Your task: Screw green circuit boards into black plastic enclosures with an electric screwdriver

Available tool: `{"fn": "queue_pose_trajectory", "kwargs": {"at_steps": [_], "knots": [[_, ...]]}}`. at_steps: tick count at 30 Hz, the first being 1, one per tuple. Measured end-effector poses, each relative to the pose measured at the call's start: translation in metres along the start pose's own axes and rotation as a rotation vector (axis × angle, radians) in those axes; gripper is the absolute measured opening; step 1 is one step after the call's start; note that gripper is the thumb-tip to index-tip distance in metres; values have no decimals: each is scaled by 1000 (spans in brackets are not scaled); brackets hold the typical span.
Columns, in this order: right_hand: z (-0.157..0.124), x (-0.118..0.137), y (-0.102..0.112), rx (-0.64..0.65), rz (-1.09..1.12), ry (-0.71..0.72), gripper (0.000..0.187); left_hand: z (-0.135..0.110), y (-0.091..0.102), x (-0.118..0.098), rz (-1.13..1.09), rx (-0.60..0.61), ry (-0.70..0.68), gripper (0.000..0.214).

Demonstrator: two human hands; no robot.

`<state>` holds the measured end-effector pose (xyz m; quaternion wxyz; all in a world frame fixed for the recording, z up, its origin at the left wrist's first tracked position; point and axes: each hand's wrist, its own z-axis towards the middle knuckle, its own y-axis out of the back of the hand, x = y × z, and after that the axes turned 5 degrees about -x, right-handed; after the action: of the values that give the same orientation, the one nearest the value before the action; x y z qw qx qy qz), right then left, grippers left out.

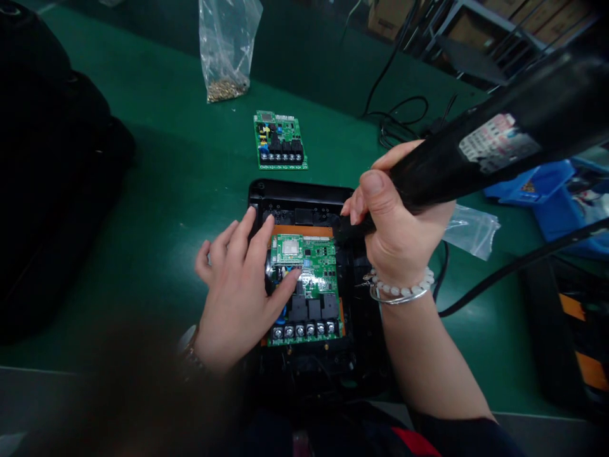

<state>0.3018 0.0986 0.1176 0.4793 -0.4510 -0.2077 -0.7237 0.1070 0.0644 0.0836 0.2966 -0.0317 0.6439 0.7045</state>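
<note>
A green circuit board (316, 279) lies over an orange sheet (304, 230) inside a black plastic housing (295, 188). My left hand (242, 289) rests with spread fingers across the board's left side and the housing's left edge, its thumb on the board. In my right hand (404, 228) is a thick black electric screwdriver (442, 152) with a label on its body, fingers wrapped round its front end. The tool slants down to the left. Its dark tip, near the board's upper right corner, is hard to make out against the housing.
A second circuit board (280, 143) lies beyond the housing. Behind it stands a clear bag (228, 57) of small brass-coloured screws. Blue bins (547, 190) and an empty-looking plastic bag (471, 230) are at right, with black cables (504, 273). Another black housing (547, 330) sits far right.
</note>
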Motion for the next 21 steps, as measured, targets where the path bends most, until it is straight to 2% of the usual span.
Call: {"fn": "queue_pose_trajectory", "kwargs": {"at_steps": [4, 7, 9, 11, 13, 16, 21], "knots": [[4, 3, 8, 46, 61, 3, 16, 1, 0, 0, 1, 1, 0, 70], [12, 16, 19, 93, 101, 25, 18, 2, 0, 0, -10, 16, 0, 70], [20, 28, 28, 55, 112, 102, 17, 3, 0, 0, -21, 26, 0, 70], [25, 38, 39, -47, 107, 223, 13, 3, 1, -1, -30, 29, 0, 69], [27, 43, 52, -145, 52, 284, 9, 4, 0, -1, -38, 19, -1, 69], [20, 35, 74, -206, -56, 226, 11, 5, 0, -2, -44, 2, 0, 69], [4, 6, 99, -260, -106, 171, 16, 5, 0, -3, -40, 2, 1, 69]]}}
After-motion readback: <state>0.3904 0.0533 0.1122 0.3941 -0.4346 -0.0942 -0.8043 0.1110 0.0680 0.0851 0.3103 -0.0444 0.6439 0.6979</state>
